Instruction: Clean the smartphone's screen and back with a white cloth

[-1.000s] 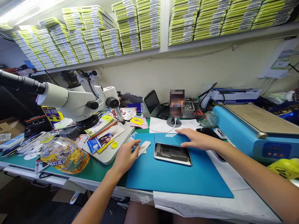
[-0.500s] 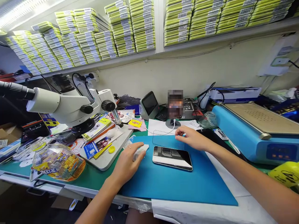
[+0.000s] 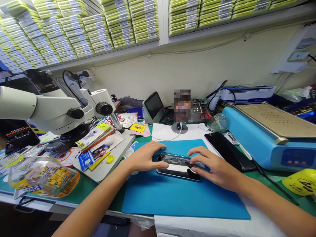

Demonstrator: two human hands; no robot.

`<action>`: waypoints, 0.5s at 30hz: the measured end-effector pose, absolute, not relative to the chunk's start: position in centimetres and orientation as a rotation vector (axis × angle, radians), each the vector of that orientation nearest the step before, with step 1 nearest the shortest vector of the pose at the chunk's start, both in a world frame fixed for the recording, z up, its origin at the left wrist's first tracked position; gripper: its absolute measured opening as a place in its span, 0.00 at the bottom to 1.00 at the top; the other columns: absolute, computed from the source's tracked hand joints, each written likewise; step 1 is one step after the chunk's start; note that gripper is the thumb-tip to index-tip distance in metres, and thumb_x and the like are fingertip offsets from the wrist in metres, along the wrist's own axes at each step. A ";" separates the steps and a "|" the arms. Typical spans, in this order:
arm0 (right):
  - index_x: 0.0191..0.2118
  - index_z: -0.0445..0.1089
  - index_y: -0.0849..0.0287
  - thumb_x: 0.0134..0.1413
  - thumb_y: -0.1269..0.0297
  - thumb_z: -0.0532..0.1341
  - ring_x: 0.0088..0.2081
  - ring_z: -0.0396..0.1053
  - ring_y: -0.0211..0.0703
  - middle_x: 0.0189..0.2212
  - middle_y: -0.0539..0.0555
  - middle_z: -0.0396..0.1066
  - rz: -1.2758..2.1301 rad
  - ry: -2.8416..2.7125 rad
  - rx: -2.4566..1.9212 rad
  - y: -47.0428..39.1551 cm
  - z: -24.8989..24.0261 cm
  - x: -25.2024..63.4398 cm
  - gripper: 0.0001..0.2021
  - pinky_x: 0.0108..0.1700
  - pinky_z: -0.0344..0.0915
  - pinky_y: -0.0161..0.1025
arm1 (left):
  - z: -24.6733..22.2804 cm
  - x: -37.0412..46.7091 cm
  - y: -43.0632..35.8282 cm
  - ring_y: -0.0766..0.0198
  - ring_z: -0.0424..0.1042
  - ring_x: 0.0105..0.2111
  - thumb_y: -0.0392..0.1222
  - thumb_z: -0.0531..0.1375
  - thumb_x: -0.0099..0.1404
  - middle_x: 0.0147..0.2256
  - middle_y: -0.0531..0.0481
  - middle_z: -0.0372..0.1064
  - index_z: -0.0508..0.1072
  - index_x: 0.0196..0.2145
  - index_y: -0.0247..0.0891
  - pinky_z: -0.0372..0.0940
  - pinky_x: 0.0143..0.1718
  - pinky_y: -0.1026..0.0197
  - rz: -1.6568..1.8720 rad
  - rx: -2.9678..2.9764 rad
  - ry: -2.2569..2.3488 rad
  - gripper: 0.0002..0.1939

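A phone (image 3: 181, 175) with a shiny dark front lies on the blue mat (image 3: 187, 200). A thin clear glass panel with a dark outline (image 3: 176, 159) is over the phone, its outline slightly off the phone's edges; I cannot tell whether they touch. My right hand (image 3: 209, 166) pinches the panel's right end between fingers and thumb. Around the left end, my left hand (image 3: 145, 156) has thumb and index finger spread, the thumb over the panel's corner. Something white, mostly hidden, lies beneath my left wrist.
At left stand a microscope (image 3: 59, 108) and a plastic jar (image 3: 46, 177) among papers and packets. A blue heating plate machine (image 3: 261, 141) is on the right, beside a dark phone-like slab (image 3: 229, 151). Behind the mat are a small display (image 3: 154, 107) and a glass jar (image 3: 218, 122).
My right hand has brought the glass panel down and nearer, over the phone. My left hand has moved right, off the white tissue-like piece, to the phone's left end. The view has shifted slightly.
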State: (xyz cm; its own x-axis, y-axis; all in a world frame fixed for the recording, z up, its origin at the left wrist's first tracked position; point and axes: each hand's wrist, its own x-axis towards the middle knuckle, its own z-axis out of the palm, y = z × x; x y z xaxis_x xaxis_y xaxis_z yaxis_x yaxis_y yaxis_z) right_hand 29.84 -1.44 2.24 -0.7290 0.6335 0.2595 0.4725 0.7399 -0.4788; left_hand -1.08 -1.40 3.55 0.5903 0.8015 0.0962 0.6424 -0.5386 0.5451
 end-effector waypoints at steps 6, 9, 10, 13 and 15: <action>0.43 0.69 0.52 0.63 0.48 0.57 0.55 0.68 0.55 0.60 0.59 0.63 0.813 -2.558 -1.053 -1.8 3.4 29.6 0.14 0.53 0.67 0.52 | 2.9 -0.9 -0.9 0.51 0.68 0.54 0.54 0.63 0.67 0.53 0.44 0.71 0.69 0.57 0.43 0.63 0.55 0.52 0.500 2.342 1.077 0.24; 0.44 0.68 0.51 0.62 0.46 0.57 0.54 0.68 0.56 0.62 0.58 0.62 0.881 -2.560 -1.126 -1.8 3.7 29.4 0.15 0.54 0.66 0.52 | 2.9 -1.0 -0.8 0.51 0.68 0.54 0.53 0.64 0.66 0.53 0.44 0.71 0.70 0.57 0.43 0.63 0.55 0.51 0.520 2.330 1.054 0.25; 0.44 0.68 0.51 0.62 0.46 0.58 0.54 0.68 0.57 0.62 0.58 0.63 0.892 -2.553 -1.133 -1.8 3.8 29.3 0.15 0.54 0.66 0.53 | 2.9 -1.0 -0.8 0.51 0.68 0.54 0.53 0.65 0.66 0.53 0.44 0.71 0.70 0.57 0.43 0.63 0.55 0.51 0.521 2.327 1.047 0.25; 0.43 0.69 0.50 0.60 0.46 0.59 0.54 0.68 0.58 0.59 0.58 0.65 0.902 -2.533 -1.112 -1.8 3.8 29.2 0.15 0.54 0.66 0.54 | 3.0 -1.0 -0.9 0.50 0.66 0.55 0.53 0.64 0.67 0.54 0.44 0.69 0.68 0.59 0.44 0.63 0.56 0.51 0.498 2.342 1.024 0.26; 0.44 0.70 0.50 0.60 0.47 0.61 0.55 0.68 0.58 0.59 0.58 0.65 0.904 -2.546 -1.092 -1.7 3.7 29.2 0.15 0.54 0.67 0.54 | 3.1 -0.9 -1.0 0.50 0.64 0.57 0.52 0.64 0.67 0.56 0.44 0.68 0.66 0.61 0.44 0.61 0.57 0.50 0.473 2.363 1.024 0.27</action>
State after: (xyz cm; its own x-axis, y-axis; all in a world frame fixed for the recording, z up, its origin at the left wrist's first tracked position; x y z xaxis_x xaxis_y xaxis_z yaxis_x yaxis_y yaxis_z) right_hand 29.15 -1.68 3.69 -0.6969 0.7164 -0.0323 0.5762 0.5326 -0.6200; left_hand -0.92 -1.01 3.12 0.6534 0.7491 0.1091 0.5684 -0.5807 0.5828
